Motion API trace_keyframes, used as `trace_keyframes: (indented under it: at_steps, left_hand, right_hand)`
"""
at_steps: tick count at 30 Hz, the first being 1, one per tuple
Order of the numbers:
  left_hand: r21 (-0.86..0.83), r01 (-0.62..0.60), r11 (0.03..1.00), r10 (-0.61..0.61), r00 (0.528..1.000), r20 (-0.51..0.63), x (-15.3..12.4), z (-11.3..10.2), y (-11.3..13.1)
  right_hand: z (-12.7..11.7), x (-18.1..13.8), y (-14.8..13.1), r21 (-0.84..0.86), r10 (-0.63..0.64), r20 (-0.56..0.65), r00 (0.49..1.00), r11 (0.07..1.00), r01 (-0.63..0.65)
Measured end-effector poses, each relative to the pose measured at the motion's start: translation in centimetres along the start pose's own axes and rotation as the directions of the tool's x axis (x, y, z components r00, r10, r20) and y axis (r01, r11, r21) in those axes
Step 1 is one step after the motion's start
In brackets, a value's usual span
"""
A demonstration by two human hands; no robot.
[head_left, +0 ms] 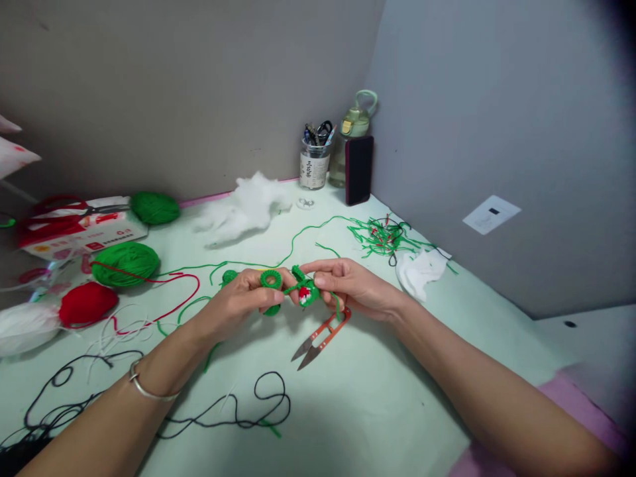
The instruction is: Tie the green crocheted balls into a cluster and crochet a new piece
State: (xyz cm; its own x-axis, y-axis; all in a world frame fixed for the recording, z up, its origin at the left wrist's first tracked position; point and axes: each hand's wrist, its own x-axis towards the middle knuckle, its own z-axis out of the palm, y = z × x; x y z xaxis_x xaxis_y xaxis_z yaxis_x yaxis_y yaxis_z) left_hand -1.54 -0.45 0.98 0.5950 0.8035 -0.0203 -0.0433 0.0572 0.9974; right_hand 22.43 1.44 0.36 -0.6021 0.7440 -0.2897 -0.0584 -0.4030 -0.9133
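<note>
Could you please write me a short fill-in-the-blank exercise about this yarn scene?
1. The crocheted piece at the right hand is green, white and ____.
2. The green crocheted ring is nearer the thumb of the ____ hand.
3. The red yarn ball lies between a green ball and a ____ one.
4. The phone stands in front of a green-lidded ____.

Missing words: red; left; white; bottle.

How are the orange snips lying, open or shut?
Open: the orange snips lie on the table near the right hand, their two blades apart at the tips.
</note>
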Motion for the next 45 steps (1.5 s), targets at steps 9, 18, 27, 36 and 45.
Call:
trace_keyframes:
  at_steps: [9,18,27,36,45]
  left_hand:
    - [-0.085,0.03,0.996,-0.046,0.98,-0.195,0.5,0.2,0.0]
    - [-0.214,0.003,0.977,-0.094,0.905,-0.416,0.7,0.1,0.4]
    - [0.077,0.01,0.997,0.007,0.977,-0.211,0.0,-1.4,1.9]
    - [0.643,0.026,0.765,0.077,0.988,-0.131,-0.4,-1.2,1.8]
    - [-0.226,0.271,0.936,-0.294,0.953,-0.07,0.9,-2.2,-0.1]
  right_hand:
    - [0.7,-0.5,-0.3,-0.095,0.052,0.048,0.998,0.994,-0.047]
    - [0.5,-0.4,-0.3,-0.147,0.008,0.004,1.0,0.989,-0.008]
    - [0.3,-0.9,-1.1,-0.235,-0.069,-0.046,0.997,0.97,0.057]
    - [-0.2,-0.5,-0.6,-0.143,0.042,0.016,0.999,0.989,-0.039]
    - [-0.6,0.1,-0.6,0.043,-0.07,-0.213,0.974,0.996,0.081]
